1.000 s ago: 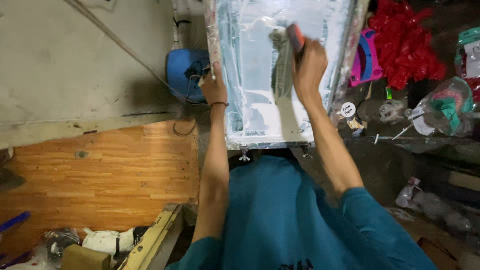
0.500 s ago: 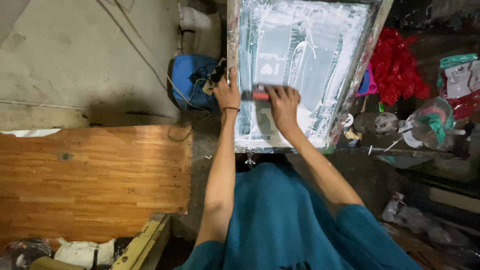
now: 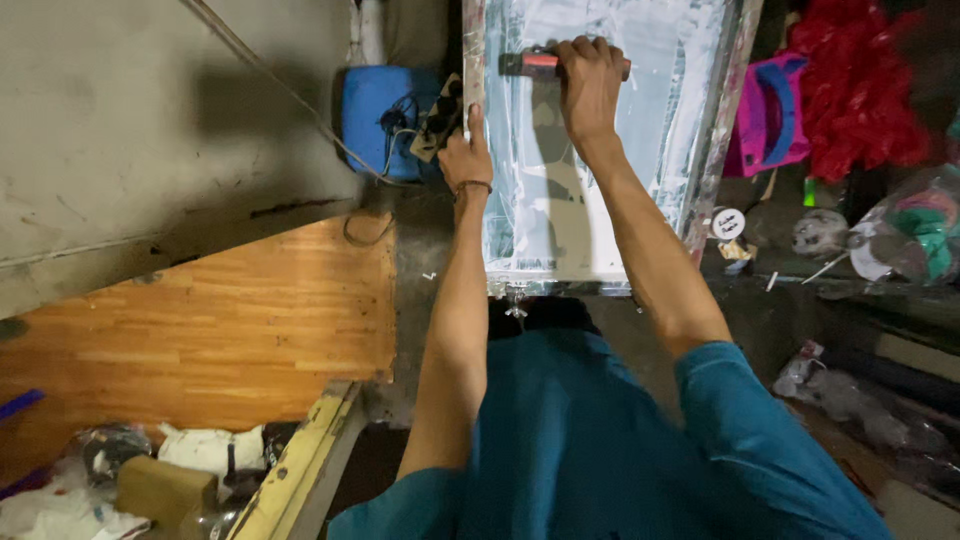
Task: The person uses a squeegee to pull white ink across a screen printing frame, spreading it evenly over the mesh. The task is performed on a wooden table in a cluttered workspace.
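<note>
A screen-printing frame [image 3: 715, 150] with a pale, paint-smeared mesh lies flat in front of me. My right hand [image 3: 590, 85] is closed over a squeegee [image 3: 530, 64] with a red handle, held crosswise on the mesh near the frame's far end. My left hand [image 3: 466, 158] presses on the frame's left edge, fingers around the rim. Both forearms reach out over my teal shirt.
A blue container [image 3: 375, 115] with a black power strip [image 3: 440, 115] and cables sits left of the frame. A wooden board [image 3: 220, 340] lies lower left, bags and clutter [image 3: 150, 475] below it. Red and pink items [image 3: 850, 95] and small pots crowd the right.
My right hand turned the squeegee from upright to crosswise, drew it near, then pushed it toward the far end of the mesh. My left hand stayed on the left edge.
</note>
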